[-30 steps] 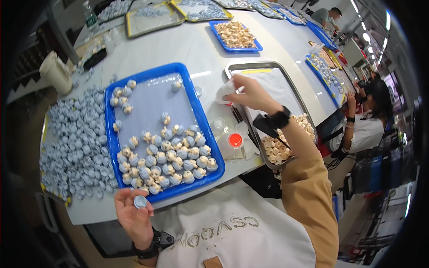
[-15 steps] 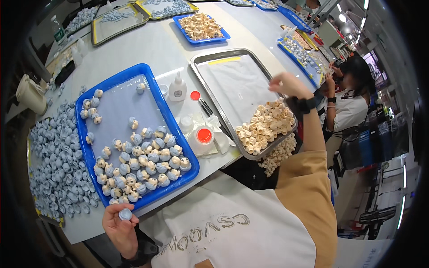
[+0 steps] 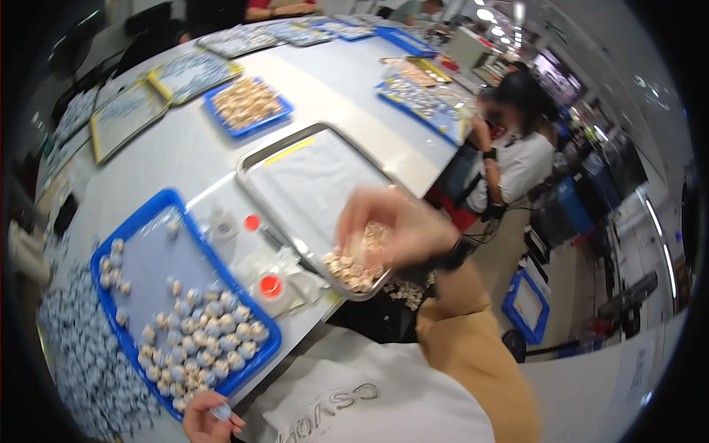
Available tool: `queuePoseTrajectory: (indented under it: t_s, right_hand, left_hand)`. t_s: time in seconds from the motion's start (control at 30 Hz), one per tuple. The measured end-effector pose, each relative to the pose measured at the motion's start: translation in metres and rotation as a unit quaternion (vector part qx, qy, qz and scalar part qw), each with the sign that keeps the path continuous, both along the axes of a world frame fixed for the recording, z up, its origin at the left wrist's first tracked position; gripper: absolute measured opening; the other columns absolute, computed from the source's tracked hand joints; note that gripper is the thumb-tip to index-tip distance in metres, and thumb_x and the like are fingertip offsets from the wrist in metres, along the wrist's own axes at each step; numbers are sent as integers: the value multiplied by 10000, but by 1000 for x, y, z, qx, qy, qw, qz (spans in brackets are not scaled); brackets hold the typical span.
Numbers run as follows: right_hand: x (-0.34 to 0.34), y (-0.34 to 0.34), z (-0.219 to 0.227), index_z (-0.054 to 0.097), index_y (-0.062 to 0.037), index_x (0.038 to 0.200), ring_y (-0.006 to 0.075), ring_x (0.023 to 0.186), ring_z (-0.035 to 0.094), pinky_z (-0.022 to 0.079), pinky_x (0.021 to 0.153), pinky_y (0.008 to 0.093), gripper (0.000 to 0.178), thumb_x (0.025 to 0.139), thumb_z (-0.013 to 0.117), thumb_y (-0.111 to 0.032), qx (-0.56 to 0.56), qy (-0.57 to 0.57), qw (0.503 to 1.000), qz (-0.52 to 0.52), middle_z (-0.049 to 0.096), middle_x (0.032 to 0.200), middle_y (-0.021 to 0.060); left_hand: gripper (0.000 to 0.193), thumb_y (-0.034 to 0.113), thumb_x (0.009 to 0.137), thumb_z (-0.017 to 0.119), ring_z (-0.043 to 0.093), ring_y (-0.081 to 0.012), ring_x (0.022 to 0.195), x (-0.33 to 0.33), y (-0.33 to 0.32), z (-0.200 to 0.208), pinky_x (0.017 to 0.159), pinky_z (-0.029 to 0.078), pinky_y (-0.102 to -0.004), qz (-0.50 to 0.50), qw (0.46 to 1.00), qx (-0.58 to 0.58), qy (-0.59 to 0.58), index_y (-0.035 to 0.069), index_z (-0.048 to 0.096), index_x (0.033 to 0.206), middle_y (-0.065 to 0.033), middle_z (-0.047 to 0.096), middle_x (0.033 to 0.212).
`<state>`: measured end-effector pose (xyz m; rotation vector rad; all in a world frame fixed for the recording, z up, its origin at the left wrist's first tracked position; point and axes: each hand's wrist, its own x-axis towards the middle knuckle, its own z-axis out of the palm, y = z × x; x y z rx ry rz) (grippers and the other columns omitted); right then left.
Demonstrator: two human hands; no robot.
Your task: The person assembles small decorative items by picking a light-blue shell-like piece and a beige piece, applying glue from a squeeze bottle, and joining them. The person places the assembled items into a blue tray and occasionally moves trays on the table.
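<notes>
My left hand [image 3: 205, 422] is at the bottom edge, fingers pinching a pale blue, cup-shaped piece [image 3: 221, 411] close to the near corner of a blue tray [image 3: 148, 269]. That tray holds many small round pieces [image 3: 198, 336], each part pale blue and part cream. My right hand [image 3: 395, 225], smeared by motion, hangs over the near end of a lined metal tray [image 3: 306, 184]. Beneath it lie small hollow cream pieces [image 3: 354, 275], partly hidden by the hand. Whether its fingers hold anything cannot be made out.
Loose pale blue pieces [image 3: 81, 347] are heaped left of the blue tray. Between the trays stand a red-topped container [image 3: 271, 286], a white bottle [image 3: 223, 224] and crumpled tissue. Beyond is a blue tray of cream pieces [image 3: 247, 107]. A co-worker [image 3: 517, 155] sits at right.
The view has swung, shifting the table leftward and down in the picture. My right hand has come from the metal tray's right side to over its cream pieces. My left hand keeps its blue piece.
</notes>
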<state>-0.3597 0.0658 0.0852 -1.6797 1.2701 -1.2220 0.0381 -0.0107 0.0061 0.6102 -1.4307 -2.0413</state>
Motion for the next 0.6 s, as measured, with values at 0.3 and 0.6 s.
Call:
queuePoseTrajectory:
  t_s: [0.3,0.6]
  right_hand:
    - [174,-12,-55,517,-15,819,262,685,487,420,624,341,199,707,662,-93,-214,89,970,74,474,750,94]
    - [178,-2,-53,518,-22,822,249,784,468,414,649,330,231,647,659,-72,-202,100,973,42,461,833,79]
  left_hand:
    - [366,319,859,587,502,-80,671,-36,15,20,574,388,-199,-104,990,37,-92,-11,537,1008,-23,562,816]
    - [453,354,882,549,521,-78,732,-32,12,-1,587,407,-198,-101,990,6,-98,-45,507,1091,-61,559,941]
